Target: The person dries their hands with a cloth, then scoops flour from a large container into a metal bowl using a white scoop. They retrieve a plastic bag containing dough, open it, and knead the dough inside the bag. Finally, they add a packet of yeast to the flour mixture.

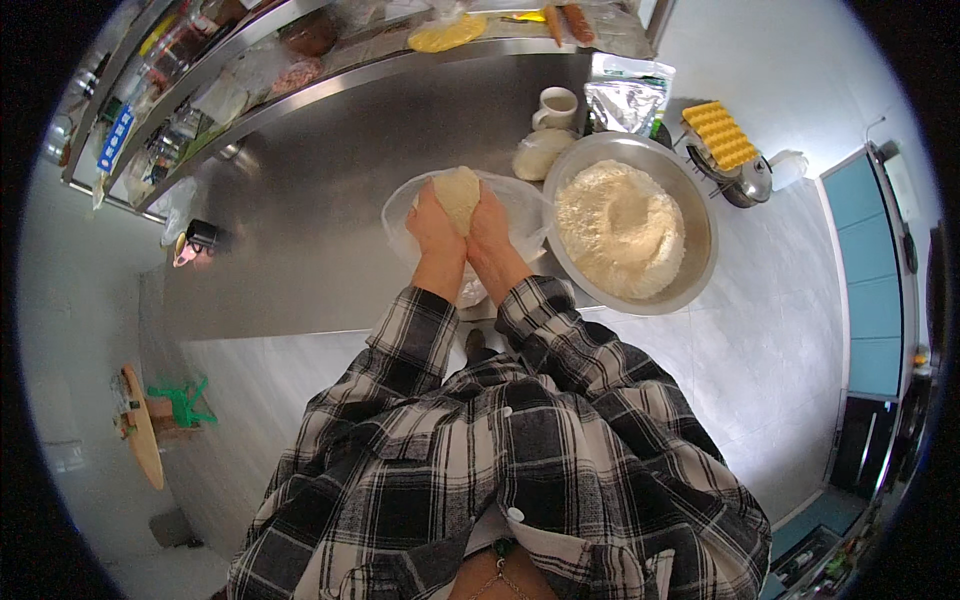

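Between my two palms I hold a pale mound of flour or dough-like powder (458,196). My left hand (437,221) cups it from the left, and my right hand (489,217) from the right, with the wrists almost touching. Beneath both hands a clear plastic bag (525,199) lies spread on the steel worktop (300,247). Just right of the bag stands a wide metal bowl (701,247) of flour (619,232), which has a hollow in its middle. My fingertips are partly hidden behind the mound.
Behind the bowl are a wrapped pale lump (541,154), a white mug (556,109) and a silver pouch (628,97). A loaded steel shelf (352,71) overhangs the worktop's back. Black and pink cups (201,236) stand at the left end. A lidded pot (750,184) sits farther right.
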`<state>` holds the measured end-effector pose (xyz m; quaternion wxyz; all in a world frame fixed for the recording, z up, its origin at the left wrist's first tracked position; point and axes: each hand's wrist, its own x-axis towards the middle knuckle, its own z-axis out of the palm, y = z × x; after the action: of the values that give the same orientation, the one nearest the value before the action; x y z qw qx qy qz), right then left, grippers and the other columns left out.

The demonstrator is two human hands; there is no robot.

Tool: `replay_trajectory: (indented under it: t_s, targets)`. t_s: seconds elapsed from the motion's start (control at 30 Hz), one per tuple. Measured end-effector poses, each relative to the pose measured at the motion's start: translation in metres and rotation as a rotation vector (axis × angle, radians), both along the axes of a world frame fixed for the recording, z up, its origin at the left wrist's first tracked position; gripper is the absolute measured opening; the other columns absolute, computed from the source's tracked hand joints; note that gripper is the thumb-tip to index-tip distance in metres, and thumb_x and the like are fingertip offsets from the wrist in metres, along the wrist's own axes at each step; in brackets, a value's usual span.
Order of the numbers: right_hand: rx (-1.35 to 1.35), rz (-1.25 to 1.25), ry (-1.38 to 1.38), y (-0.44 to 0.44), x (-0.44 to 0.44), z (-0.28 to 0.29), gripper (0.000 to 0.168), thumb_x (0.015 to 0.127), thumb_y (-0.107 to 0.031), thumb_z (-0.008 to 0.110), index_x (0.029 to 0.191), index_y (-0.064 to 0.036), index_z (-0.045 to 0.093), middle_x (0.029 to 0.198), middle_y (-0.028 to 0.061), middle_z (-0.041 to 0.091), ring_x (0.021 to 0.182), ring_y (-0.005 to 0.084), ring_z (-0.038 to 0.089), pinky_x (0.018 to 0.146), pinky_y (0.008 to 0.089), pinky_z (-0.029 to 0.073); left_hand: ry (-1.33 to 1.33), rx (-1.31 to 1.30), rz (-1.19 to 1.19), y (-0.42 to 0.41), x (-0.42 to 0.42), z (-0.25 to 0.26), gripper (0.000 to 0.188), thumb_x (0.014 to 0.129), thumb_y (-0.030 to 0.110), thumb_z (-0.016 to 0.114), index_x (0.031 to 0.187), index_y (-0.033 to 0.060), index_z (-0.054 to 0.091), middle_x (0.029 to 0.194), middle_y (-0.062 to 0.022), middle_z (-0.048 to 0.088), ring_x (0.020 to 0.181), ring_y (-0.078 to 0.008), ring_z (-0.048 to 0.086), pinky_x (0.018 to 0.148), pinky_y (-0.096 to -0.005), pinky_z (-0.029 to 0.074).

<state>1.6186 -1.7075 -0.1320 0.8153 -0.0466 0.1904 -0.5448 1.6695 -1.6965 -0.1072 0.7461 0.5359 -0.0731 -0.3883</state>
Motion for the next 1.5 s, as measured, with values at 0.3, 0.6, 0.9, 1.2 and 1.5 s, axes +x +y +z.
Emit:
replay_trajectory:
  t_s: [0.3, 0.6, 0.9, 1.2, 1.5]
  targets:
    - [-0.058, -0.271, 0.020, -0.028, -0.112, 0.021, 0.035, 0.097, -0.029, 0.039, 0.112, -0.002, 0.057, 0.107, 0.0109, 0.063, 0.094, 0.0246, 0.063, 0.080, 0.0377, 0.052, -0.082, -0.061, -0.305, -0.041, -0.107, 0.021, 0.039, 0.083, 0.026, 0.064, 0.103, -0.0071, 0.061, 0.096, -0.0145, 0.065, 0.079, -0.0252, 0.065, 0.067, -0.0356, 0.054]
    - [0.263, -0.534, 0.390, -0.029, -0.220, -0.025, 0.036, 0.095, -0.026, 0.045, 0.116, 0.002, 0.055, 0.113, 0.0148, 0.059, 0.098, 0.0277, 0.061, 0.084, 0.0389, 0.051, 0.066, 0.210, -0.413, -0.055, -0.222, -0.045, 0.053, 0.083, 0.030, 0.063, 0.115, -0.0113, 0.052, 0.110, -0.0199, 0.059, 0.091, -0.0278, 0.061, 0.074, -0.0381, 0.051]
    - [0.095, -0.299, 0.739, -0.065, -0.286, -0.058, 0.038, 0.094, -0.026, 0.047, 0.113, 0.006, 0.054, 0.103, 0.0150, 0.059, 0.083, 0.0252, 0.058, 0.070, 0.0397, 0.049, 0.002, -0.075, -1.193, -0.087, -0.213, -0.048, 0.053, 0.097, 0.046, 0.041, 0.125, 0.0009, 0.050, 0.119, -0.0113, 0.056, 0.104, -0.0178, 0.056, 0.089, -0.0308, 0.045]
    - [-0.152, 0.124, 1.207, -0.052, -0.331, 0.048, 0.041, 0.089, -0.027, 0.055, 0.125, -0.007, 0.055, 0.115, 0.0090, 0.059, 0.100, 0.0249, 0.056, 0.079, 0.0431, 0.051, -0.350, -0.034, -1.303, -0.066, -0.210, 0.060, 0.060, 0.096, 0.050, 0.040, 0.126, -0.0003, 0.050, 0.120, -0.0079, 0.056, 0.106, -0.0164, 0.053, 0.092, -0.0309, 0.042]
    - [-0.622, -0.165, 1.970, -0.040, -0.307, 0.022, 0.023, 0.073, -0.021, 0.069, 0.093, -0.009, 0.070, 0.084, 0.0170, 0.064, 0.083, 0.0309, 0.063, 0.078, 0.0400, 0.049, -1.467, -0.217, -0.800, -0.065, -0.187, -0.019, 0.035, 0.078, 0.023, 0.066, 0.104, 0.0013, 0.063, 0.090, -0.0201, 0.063, 0.086, -0.0301, 0.061, 0.078, -0.0352, 0.047]
